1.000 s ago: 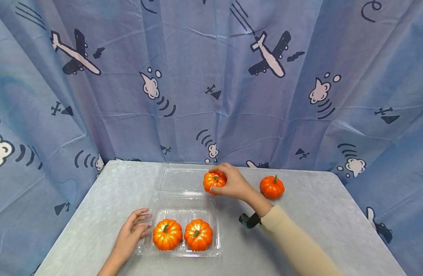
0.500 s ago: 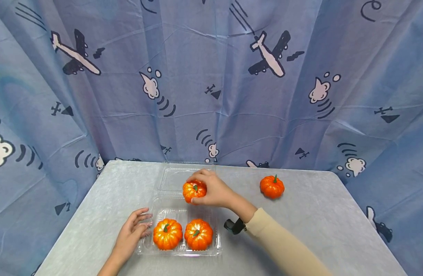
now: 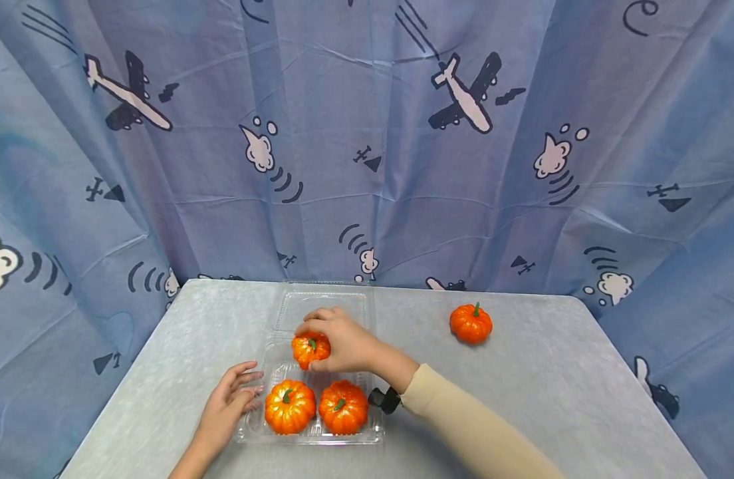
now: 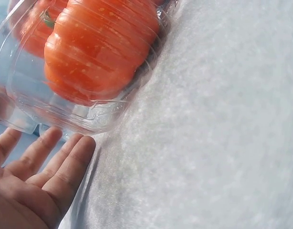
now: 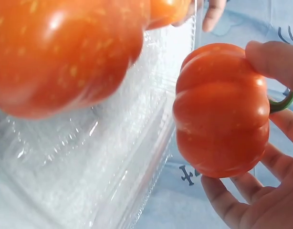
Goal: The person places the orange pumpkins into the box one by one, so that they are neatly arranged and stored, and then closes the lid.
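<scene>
My right hand [image 3: 346, 342] grips a small orange pumpkin [image 3: 310, 349] with a green stem, held over the back left part of a clear plastic clamshell box [image 3: 375, 426]. In the right wrist view, thumb and fingers span this pumpkin [image 5: 223, 112] from opposite sides. Two more pumpkins sit side by side in the box's front half, a left one [image 3: 290, 407] and a right one [image 3: 344, 408]. My left hand [image 3: 223, 406] stays at the box's left side, fingers extended; in the left wrist view its fingertips [image 4: 84, 143] are right at the clear wall.
Another orange pumpkin [image 3: 471, 324] stands on the grey-white table [image 3: 522, 399] at the back right. The box's lid [image 3: 295, 306] lies folded open toward the back edge. A blue curtain [image 3: 319, 133] with airplane prints hangs behind the table.
My right hand has carried its pumpkin leftward and nearer, from the lid's right side to over the box's back left. The left hand and the other pumpkins have stayed put.
</scene>
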Available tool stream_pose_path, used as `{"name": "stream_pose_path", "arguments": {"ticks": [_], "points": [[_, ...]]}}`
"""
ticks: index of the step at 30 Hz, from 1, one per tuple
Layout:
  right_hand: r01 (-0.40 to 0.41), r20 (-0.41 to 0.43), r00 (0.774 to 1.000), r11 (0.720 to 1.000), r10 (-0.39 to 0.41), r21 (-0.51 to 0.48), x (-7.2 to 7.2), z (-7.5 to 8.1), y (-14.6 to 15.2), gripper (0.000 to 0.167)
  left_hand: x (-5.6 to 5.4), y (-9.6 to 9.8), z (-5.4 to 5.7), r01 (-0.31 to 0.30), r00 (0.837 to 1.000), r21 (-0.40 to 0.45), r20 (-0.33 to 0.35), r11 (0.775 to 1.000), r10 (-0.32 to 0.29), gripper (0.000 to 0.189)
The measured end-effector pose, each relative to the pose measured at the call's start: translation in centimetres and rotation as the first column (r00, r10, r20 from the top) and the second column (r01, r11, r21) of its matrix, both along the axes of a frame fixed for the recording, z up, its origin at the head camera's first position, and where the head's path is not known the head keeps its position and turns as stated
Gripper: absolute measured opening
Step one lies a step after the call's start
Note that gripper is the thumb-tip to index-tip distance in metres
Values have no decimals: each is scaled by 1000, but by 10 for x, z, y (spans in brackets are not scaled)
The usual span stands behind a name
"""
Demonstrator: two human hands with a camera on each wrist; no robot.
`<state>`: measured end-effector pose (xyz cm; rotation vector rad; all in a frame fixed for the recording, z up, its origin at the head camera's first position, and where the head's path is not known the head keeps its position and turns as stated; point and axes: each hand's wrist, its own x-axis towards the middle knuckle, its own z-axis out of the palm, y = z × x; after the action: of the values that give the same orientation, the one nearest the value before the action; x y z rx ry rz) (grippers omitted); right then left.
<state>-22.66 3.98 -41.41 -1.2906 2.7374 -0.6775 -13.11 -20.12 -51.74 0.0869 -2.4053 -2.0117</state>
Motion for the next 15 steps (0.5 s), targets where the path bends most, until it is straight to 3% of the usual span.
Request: {"name": "stream_pose_path", "arguments": {"ticks": [15], "points": [[-72,-79,993,987,84,141,1,-10,-18,54,1,0,2,2,1000,8,11,1000,-2,42]]}}
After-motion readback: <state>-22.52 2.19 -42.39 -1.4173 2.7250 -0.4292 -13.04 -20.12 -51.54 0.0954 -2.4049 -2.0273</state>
